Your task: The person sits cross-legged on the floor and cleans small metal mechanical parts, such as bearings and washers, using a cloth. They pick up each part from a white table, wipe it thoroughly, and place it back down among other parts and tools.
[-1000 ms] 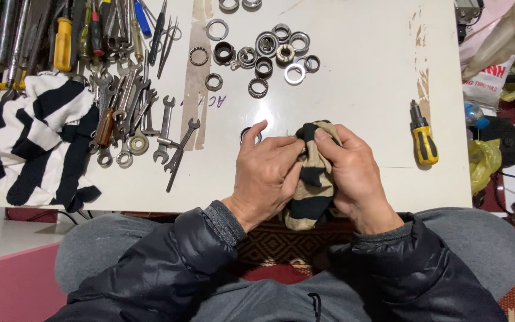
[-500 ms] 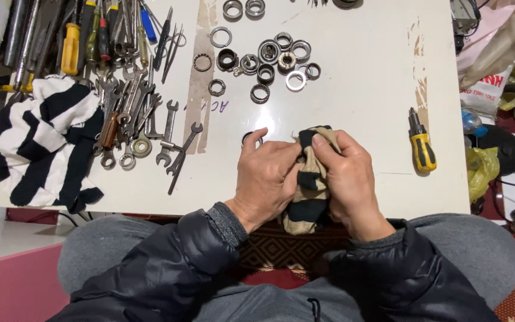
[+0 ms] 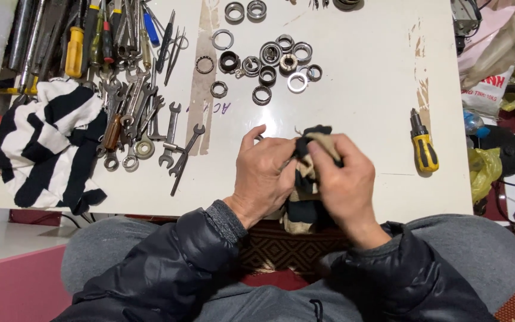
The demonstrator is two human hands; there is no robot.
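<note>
Change: the right hand (image 3: 344, 188) has shifted over the tan-and-black striped rag (image 3: 305, 179), now blurred and covering more of it; the dark ring once seen past the left thumb is hidden.
Left hand (image 3: 266, 176): fingers curled closed against the rag's left side, pinching something inside the folds; what it is cannot be made out.
Right hand: closed on the rag from the right, fingers pressing cloth toward the left hand.
Rag: bunched between both hands at the near edge of the white table (image 3: 359, 95), its tail hanging off that edge.
Progress: judging by the rubbing grip, one small part is mid-wipe; the cluster of metal rings and bearings (image 3: 269, 59) lies loose at the table's far side, untouched.
Containers: none in view; parts sit bare on the table.
Table's left: wrenches (image 3: 144, 125), a black-and-white striped cloth (image 3: 46, 146).
Table's right: a yellow-handled screwdriver (image 3: 422, 146).
</note>
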